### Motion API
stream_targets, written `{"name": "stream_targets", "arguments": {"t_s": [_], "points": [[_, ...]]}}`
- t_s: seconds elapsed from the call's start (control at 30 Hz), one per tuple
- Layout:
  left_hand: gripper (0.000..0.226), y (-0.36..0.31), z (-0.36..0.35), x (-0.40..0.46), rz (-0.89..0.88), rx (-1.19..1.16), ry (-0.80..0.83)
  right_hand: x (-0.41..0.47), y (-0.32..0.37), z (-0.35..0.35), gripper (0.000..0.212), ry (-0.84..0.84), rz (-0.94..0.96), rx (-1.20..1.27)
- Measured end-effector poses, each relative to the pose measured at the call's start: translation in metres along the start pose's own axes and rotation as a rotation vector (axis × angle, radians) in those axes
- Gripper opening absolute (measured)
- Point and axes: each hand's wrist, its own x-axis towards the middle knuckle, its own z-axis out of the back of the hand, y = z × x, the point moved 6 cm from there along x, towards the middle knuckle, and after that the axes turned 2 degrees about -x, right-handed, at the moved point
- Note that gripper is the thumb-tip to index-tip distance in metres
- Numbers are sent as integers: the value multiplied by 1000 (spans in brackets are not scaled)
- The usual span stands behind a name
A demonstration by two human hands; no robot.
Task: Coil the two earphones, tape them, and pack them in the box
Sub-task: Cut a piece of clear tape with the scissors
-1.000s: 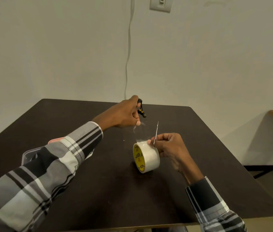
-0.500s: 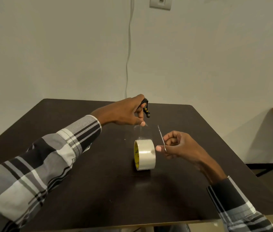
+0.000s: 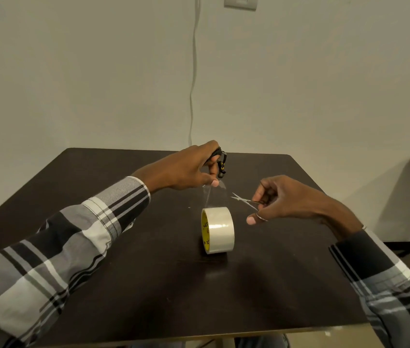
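While left hand (image 3: 186,169) grips coiled earphone (image 3: 220,162) and pinches tape strip (image 3: 212,194) off roll (image 3: 218,229) on counter (image 3: 123,285), right hand (image 3: 281,197) fingers clamp open scissors (image 3: 245,200) beside strip. Cut pending; second earphone, box unseen.

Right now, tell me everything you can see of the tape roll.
The tape roll is a wide roll of clear packing tape, pale and glossy, with a yellow printed core showing on its left face. It stands on edge on the dark table, near the middle. A clear strip runs up from its top to the left hand, which pinches the strip's end and also holds a black coiled earphone. The right hand points small scissors with open blades at the strip, apart from the roll.
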Motion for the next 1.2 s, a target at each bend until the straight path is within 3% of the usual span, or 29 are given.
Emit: {"name": "stream_targets", "arguments": {"t_s": [0.63, 1.03, 1.2], "points": [[33, 0, 0, 0, -41, -27, -10, 23, 20, 7, 46, 105, 44, -85], [34, 3, 1, -1, -39, -24, -4, 31, 19, 8, 33, 53, 64, -61], [35, 2, 1, -3, -23, -22, -10, 30, 19, 4, 39, 103, 66, -58]]}}
